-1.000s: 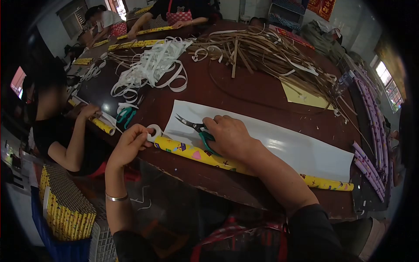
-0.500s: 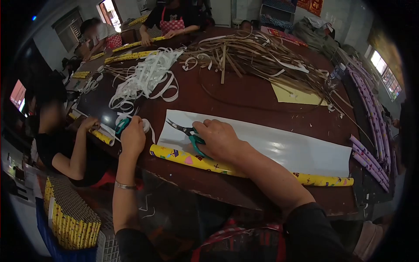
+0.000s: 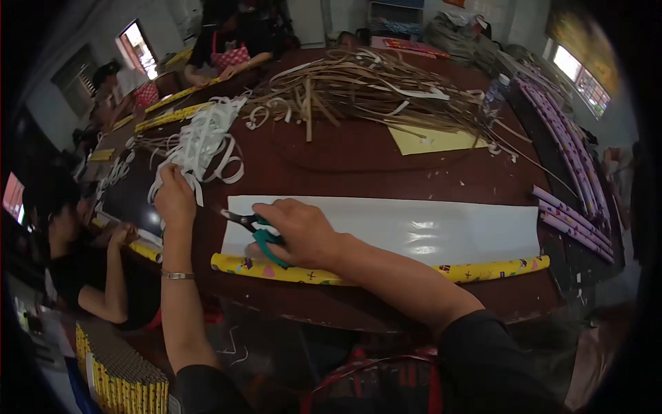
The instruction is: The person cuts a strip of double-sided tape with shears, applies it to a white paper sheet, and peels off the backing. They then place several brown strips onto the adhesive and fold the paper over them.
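My left hand (image 3: 175,199) is at the near edge of a tangled heap of white strips (image 3: 207,134), its fingers pinched round a white strip (image 3: 198,192) that loops beside them. In my right hand (image 3: 303,231) is a pair of scissors (image 3: 265,241) with teal handles, the dark blades pointing left. Below the blades lies a sheet of wrapping paper (image 3: 476,224), white side up, with its front edge rolled into a yellow patterned tube (image 3: 507,269). My right forearm crosses over that roll.
Brown strips (image 3: 345,90) are heaped at the back beside yellow paper (image 3: 420,140). Purple rolls (image 3: 572,228) lie at the right, near a clear bottle (image 3: 495,93). A co-worker (image 3: 76,255) sits at the left. Yellow rolls (image 3: 131,386) stand stacked at lower left.
My left hand has moved forward to the white strip heap. The scissors' blades, spread before, are now closer together. The whole view has shifted, so the table's contents appear further left.
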The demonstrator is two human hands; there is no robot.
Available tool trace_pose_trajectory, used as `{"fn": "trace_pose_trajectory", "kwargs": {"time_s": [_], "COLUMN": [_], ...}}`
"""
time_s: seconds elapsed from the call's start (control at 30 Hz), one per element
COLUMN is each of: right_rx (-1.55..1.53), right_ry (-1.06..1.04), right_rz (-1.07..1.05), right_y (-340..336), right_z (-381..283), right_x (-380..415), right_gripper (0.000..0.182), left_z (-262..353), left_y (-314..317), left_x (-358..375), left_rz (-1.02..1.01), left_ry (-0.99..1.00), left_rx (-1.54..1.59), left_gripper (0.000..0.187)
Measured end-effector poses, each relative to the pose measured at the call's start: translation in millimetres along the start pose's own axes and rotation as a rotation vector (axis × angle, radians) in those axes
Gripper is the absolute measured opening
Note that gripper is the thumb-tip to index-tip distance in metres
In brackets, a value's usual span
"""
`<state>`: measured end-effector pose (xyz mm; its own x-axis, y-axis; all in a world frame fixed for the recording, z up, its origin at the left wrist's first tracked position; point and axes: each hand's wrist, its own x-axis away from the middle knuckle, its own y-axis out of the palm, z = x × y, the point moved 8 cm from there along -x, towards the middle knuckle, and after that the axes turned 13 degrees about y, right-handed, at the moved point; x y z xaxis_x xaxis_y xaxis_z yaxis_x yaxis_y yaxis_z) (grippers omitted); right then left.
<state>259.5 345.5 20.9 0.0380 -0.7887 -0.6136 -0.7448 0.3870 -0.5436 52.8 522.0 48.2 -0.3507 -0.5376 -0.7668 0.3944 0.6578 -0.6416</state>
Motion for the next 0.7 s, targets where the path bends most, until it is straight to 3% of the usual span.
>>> {"fn": "trace_pose_trajectory", "kwargs": {"time_s": [0.13, 0.17, 0.2, 0.23, 0.27, 0.37, 0.43, 0.5, 0.57, 0.6, 0.67, 0.7], "right_rx": [-0.167, -0.163, -0.17, -0.231, -0.3, -0.348, -0.377, -0.375, -0.38, -0.418, -0.46, -0.471], "right_ry": [-0.143, -0.118, -0.1, -0.092, -0.089, -0.095, -0.008, -0.005, -0.006, 0.014, 0.023, 0.045], "right_rz": [0.226, 0.196, 0.163, 0.176, 0.185, 0.289, 0.205, 0.221, 0.231, 0.216, 0.201, 0.226], "right_y": [-11, -8, -5, -5, -4, 1, 9, 16, 23, 26, 14, 1], "right_z": [-4, 1, 6, 9, 9, 14, 23, 30, 33, 35, 32, 28], "right_x": [1, 1, 0, 0, 0, -1, -4, -6, -8, -11, -13, -16], "right_gripper": [0.062, 0.063, 0.064, 0.064, 0.064, 0.062, 0.066, 0.067, 0.068, 0.07, 0.072, 0.068], "left_z": [87, 105, 122, 135, 140, 140, 123, 128, 125, 121, 91, 83], "left_y": [45, 62, 76, 87, 102, 129, 149, 138, 128, 133, 186, 194], "left_x": [-42, -42, -44, -43, -40, -36, -38, -43, -49, -51, -39, -37], "left_rz": [0.022, 0.033, -0.097, -0.226, -0.116, -0.152, -0.325, -0.28, -0.096, -0.093, -0.176, -0.17], "left_ry": [0.208, 0.277, 0.269, 0.26, 0.335, 0.352, 0.189, 0.136, 0.146, 0.146, -0.412, -0.41], "left_rx": [0.153, 0.231, 0.199, 0.152, 0.217, 0.277, 0.263, 0.228, 0.52, 0.516, 1.208, 1.201], "left_gripper": [0.018, 0.018, 0.018, 0.018, 0.018, 0.018, 0.018, 0.019, 0.021, 0.021, 0.022, 0.022]}}
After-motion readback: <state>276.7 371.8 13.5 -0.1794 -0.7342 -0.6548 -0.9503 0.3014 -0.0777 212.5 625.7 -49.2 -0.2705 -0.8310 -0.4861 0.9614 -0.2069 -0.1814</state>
